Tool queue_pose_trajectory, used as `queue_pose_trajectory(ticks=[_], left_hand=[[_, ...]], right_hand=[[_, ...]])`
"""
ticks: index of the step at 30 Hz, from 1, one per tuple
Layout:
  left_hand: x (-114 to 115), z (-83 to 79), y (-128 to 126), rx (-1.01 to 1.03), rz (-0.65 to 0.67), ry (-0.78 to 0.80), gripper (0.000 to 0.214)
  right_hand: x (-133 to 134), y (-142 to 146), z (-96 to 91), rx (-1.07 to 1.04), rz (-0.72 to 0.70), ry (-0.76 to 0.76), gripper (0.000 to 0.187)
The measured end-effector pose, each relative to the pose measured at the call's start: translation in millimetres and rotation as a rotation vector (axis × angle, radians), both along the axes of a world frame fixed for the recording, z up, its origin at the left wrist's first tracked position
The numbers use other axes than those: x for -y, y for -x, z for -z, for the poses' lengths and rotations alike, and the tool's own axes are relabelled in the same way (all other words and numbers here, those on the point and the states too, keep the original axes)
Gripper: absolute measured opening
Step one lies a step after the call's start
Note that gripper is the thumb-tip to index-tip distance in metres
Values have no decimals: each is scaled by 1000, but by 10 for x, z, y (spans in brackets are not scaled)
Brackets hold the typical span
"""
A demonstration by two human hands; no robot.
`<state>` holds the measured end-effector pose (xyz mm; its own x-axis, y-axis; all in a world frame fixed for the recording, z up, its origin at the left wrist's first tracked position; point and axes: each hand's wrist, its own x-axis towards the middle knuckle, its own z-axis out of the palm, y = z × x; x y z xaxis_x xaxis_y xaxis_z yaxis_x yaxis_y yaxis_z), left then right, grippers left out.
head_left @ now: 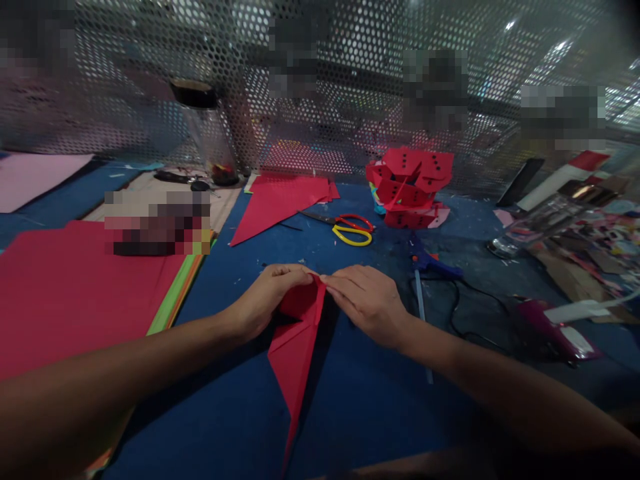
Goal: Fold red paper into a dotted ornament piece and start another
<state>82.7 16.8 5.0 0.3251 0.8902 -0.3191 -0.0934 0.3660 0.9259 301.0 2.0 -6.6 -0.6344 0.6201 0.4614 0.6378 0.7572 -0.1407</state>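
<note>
A folded red paper (296,347), long and pointed toward me, stands on the blue table (350,400). My left hand (267,297) grips its upper left part with curled fingers. My right hand (367,300) pinches the top edge from the right, fingers pressed together. Both hands meet at the paper's top fold.
A stack of red and coloured sheets (75,293) lies at the left. Red paper pieces (280,200), scissors with red and yellow handles (350,230), a pile of folded red shapes (410,187), a blue glue gun (430,263) and a purple stapler (555,330) lie around. A perforated metal screen (320,80) stands behind.
</note>
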Motion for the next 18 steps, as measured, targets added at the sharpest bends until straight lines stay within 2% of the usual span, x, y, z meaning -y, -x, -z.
queue_pose_trajectory(ticks=[7, 9, 14, 18], left_hand=[[-3, 30, -11, -54, 42, -28, 35], [1, 42, -15, -67, 43, -40, 37], [19, 63, -11, -76, 58, -84, 36], [27, 60, -17, -78, 60, -103, 33]], right_hand=[[2, 11, -2, -38, -1, 11, 29], [-4, 25, 6, -134, 2, 93, 28], [-14, 79, -18, -442, 77, 404, 18], [-15, 112, -52, -544, 145, 576, 17]])
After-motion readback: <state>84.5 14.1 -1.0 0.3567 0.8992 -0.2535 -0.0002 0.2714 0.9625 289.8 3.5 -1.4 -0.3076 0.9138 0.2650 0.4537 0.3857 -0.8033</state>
